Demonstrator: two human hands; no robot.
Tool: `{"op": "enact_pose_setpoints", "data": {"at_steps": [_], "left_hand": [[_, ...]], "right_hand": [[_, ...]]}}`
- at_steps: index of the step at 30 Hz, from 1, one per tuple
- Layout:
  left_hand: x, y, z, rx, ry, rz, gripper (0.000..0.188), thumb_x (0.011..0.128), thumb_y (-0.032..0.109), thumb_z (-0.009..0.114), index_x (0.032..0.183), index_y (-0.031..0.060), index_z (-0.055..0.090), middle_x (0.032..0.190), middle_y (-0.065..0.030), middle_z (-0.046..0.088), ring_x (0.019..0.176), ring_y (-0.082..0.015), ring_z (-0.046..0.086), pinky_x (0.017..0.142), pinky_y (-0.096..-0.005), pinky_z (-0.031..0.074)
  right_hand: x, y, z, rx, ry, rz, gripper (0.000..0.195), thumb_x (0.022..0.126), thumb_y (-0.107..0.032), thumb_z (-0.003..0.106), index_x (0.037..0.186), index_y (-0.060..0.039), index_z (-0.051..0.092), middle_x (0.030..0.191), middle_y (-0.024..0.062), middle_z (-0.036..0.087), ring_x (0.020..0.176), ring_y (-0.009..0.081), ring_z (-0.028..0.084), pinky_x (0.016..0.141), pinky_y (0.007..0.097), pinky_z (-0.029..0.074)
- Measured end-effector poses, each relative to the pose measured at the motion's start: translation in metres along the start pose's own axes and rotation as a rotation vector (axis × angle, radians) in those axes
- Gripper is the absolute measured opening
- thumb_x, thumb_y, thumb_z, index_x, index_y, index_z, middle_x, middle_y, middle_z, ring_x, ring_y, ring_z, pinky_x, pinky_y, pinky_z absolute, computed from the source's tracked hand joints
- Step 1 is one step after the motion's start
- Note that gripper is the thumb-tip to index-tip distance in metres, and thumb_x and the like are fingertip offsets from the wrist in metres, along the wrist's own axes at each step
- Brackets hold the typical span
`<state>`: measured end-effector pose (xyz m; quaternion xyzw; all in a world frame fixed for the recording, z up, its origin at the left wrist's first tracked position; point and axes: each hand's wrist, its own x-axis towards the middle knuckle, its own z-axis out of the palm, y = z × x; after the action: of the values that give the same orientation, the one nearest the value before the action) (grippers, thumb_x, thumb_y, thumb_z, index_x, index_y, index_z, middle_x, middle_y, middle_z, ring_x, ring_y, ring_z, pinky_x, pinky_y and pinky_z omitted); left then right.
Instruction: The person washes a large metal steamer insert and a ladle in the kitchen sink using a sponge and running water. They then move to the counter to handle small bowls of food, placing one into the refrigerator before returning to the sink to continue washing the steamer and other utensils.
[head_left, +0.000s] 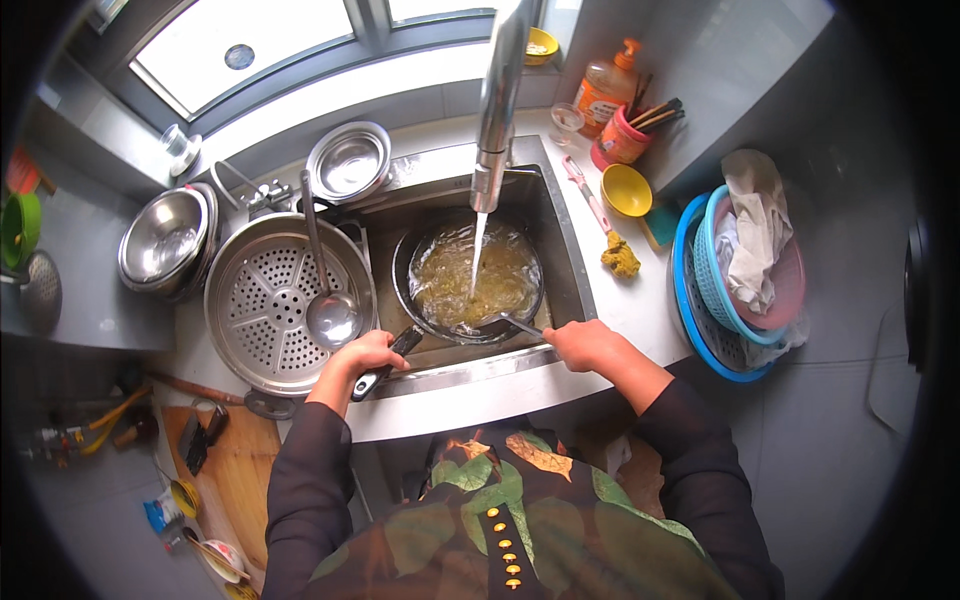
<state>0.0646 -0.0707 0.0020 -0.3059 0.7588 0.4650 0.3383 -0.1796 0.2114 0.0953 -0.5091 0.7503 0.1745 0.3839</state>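
Observation:
My left hand (373, 354) grips the black handle (407, 341) of a dark frying pan (401, 279), which sits in the sink basin (564, 217). Cloudy yellowish water (495, 262) fills much of the pan. From the tall metal faucet (491, 161) a stream of water (478, 244) pours into it. Over the sink's front rim reaches my right hand (577, 345), closed around the shaft of a metal utensil (523, 326). The utensil's far end dips into the water near the pan's front edge, so its head is hard to make out.
Left of the basin rests a steamer tray (251, 315) with a metal ladle (330, 319) lying in it. Steel bowls (165, 236) stand beyond. To the right are a pink-handled brush (589, 195), a yellow bowl (627, 190), a green sponge (661, 225) and stacked plastic baskets (709, 262).

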Motion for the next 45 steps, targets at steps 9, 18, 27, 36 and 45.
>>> {"op": "enact_pose_setpoints", "data": {"at_steps": [9,18,27,36,45], "left_hand": [[-0.003,0.013,0.037,-1.978,-0.649,-0.072,0.058,0.084,0.019,0.056,0.123,-0.0163,0.033,0.088,-0.0145,0.054,0.074,-0.0210,0.058,0.057,-0.0278,0.053],[0.007,0.055,0.049,-2.290,-0.761,-0.054,0.011,0.083,0.003,0.048,0.085,-0.0016,0.038,0.063,-0.0045,0.041,0.050,-0.0113,0.043,0.044,-0.0221,0.042],[-0.034,0.136,0.027,-2.219,-0.585,-0.151,0.009,0.079,0.000,0.045,0.076,0.0011,0.037,0.064,-0.0035,0.041,0.052,-0.0108,0.042,0.047,-0.0220,0.042],[-0.067,0.190,0.001,-2.115,-0.218,-0.293,0.011,0.077,-0.001,0.047,0.071,-0.0009,0.038,0.070,-0.0080,0.042,0.053,-0.0131,0.042,0.047,-0.0234,0.043],[-0.119,0.220,-0.024,-2.046,-0.088,-0.333,0.010,0.076,0.001,0.045,0.080,-0.0029,0.037,0.071,-0.0077,0.043,0.055,-0.0129,0.045,0.048,-0.0233,0.045]], "right_hand": [[-0.054,0.020,0.000,0.301,-0.021,0.171,0.039,0.079,-0.001,0.045,0.116,-0.0117,0.047,0.093,0.0170,0.064,0.090,0.0353,0.062,0.074,0.0442,0.050],[-0.075,0.028,0.041,0.512,0.134,0.233,0.061,0.075,-0.006,0.048,0.134,-0.0183,0.038,0.090,0.0221,0.063,0.087,0.0402,0.060,0.076,0.0490,0.047],[-0.093,0.041,0.042,0.652,0.237,0.270,0.057,0.079,-0.004,0.045,0.134,-0.0167,0.038,0.090,0.0233,0.062,0.089,0.0404,0.060,0.078,0.0481,0.047],[-0.090,0.058,0.058,0.787,0.299,0.191,0.057,0.081,-0.007,0.046,0.136,-0.0177,0.037,0.083,0.0237,0.062,0.081,0.0412,0.060,0.075,0.0487,0.048],[-0.088,0.074,0.080,0.789,0.335,0.112,0.055,0.082,-0.006,0.045,0.135,-0.0168,0.037,0.079,0.0220,0.063,0.078,0.0406,0.061,0.072,0.0508,0.047]]}}
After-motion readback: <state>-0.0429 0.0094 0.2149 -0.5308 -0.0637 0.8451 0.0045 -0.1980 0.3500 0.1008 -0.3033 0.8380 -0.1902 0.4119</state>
